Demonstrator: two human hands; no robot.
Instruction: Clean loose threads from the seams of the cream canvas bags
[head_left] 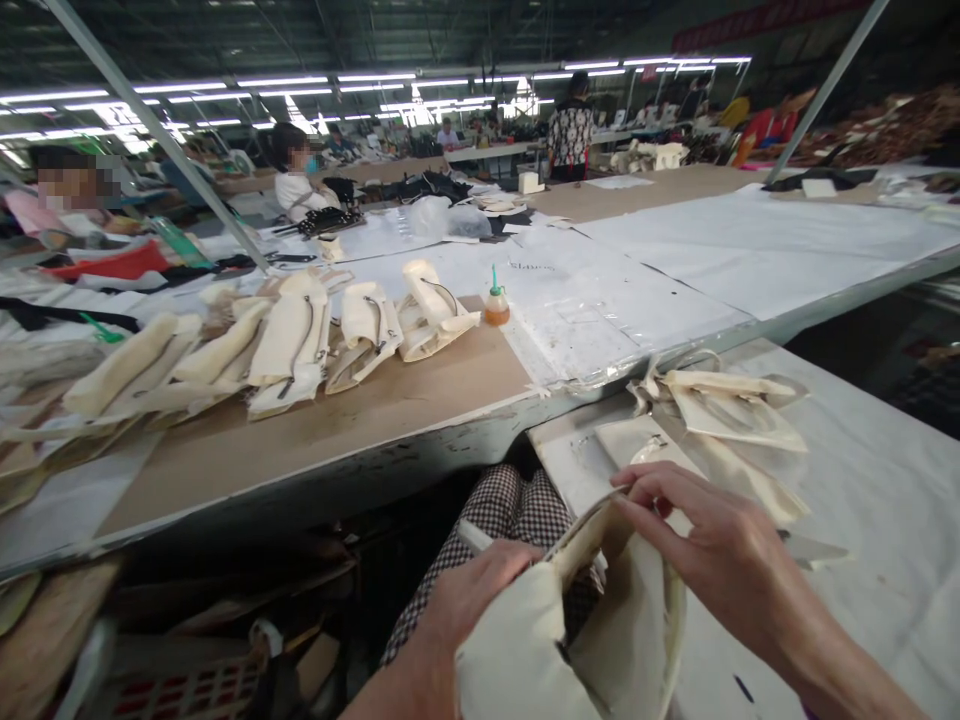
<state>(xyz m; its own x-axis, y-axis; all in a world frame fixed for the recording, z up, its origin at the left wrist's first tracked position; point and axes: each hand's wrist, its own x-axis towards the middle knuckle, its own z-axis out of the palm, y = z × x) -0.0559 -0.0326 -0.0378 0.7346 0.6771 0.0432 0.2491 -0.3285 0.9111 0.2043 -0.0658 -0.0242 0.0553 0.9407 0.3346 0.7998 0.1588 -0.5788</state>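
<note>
A cream-coloured bag, apparently unfinished, is held over my lap with its opening facing up. My left hand grips its left side, the fingers mostly hidden behind the edge. Beside that hand a short white piece sticks out; I cannot tell what it is. With thumb and fingertips, my right hand pinches the bag's far upper rim. Just beyond the right hand, more cream bag pieces with straps lie on the white side table.
Several folded cream bags with dark zippers stand in a row on the long worktable. A small oil bottle with a green spout is near them. Below left is a red basket. Other people sit and stand farther back.
</note>
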